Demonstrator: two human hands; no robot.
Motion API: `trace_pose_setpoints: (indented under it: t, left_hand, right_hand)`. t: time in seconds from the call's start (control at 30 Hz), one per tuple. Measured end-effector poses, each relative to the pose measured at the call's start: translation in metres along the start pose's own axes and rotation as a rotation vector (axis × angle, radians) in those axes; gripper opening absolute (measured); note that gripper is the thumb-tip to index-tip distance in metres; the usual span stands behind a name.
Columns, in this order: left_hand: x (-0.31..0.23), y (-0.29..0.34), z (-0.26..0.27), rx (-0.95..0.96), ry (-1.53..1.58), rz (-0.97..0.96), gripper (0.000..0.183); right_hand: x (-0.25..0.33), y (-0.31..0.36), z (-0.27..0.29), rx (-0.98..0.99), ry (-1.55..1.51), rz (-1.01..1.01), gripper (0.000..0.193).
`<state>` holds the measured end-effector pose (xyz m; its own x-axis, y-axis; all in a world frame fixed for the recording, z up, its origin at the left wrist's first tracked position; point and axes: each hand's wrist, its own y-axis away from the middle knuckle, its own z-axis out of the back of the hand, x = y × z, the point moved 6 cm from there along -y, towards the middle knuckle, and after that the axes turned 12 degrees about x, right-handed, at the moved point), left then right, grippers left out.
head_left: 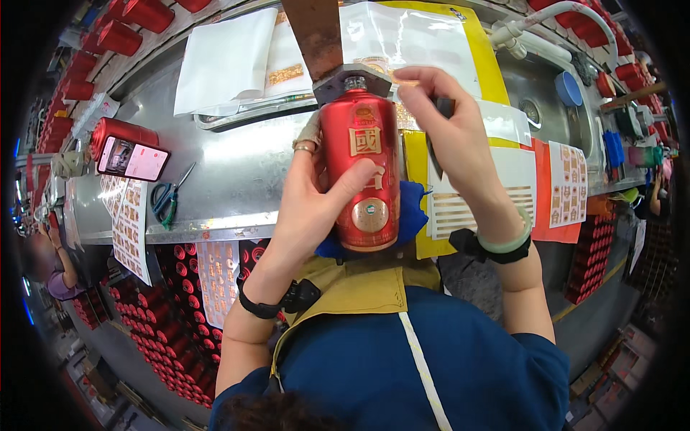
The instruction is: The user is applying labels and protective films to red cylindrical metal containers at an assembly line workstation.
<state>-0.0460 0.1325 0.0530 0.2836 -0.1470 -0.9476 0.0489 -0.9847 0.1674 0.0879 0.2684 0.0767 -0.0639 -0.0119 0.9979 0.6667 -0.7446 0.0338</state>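
Note:
A glossy red bottle [350,172] with gold characters and a round gold emblem lies with its neck at a notched metal bracket [338,80]. My left hand [305,201] is closed around its left side, thumb across the front. Beyond its shoulder on the right, my right hand [449,118] pinches a small gold strip [407,82], possibly a decal; its exact kind is unclear. A dark, slim tool [435,147] is tucked in the same palm, partly hidden by it. Under the bottle's base, a blue cloth [412,212] is bunched.
Sheets of gold decals [568,183] lie right, and white sheets [223,61] cover a tray behind. Scissors [169,201] and a phone [134,159] leaning on a red bottle are left. A sink [535,108] is far right; stacked red bottles [162,330] stand below the bench.

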Motion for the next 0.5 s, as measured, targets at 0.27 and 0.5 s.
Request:
trace_pose_setpoints:
  t: [0.27,0.5]
  left_hand:
    - [-0.006,-0.016,0.005,-0.068,0.099,-0.095,0.055]
    - [-0.003,-0.016,0.007,-0.069,0.089,-0.083,0.061]
  right_hand:
    - [-0.022,0.017,-0.027,0.072,-0.217,-0.130,0.049]
    - [-0.026,0.017,-0.027,0.040,-0.186,-0.085,0.049]
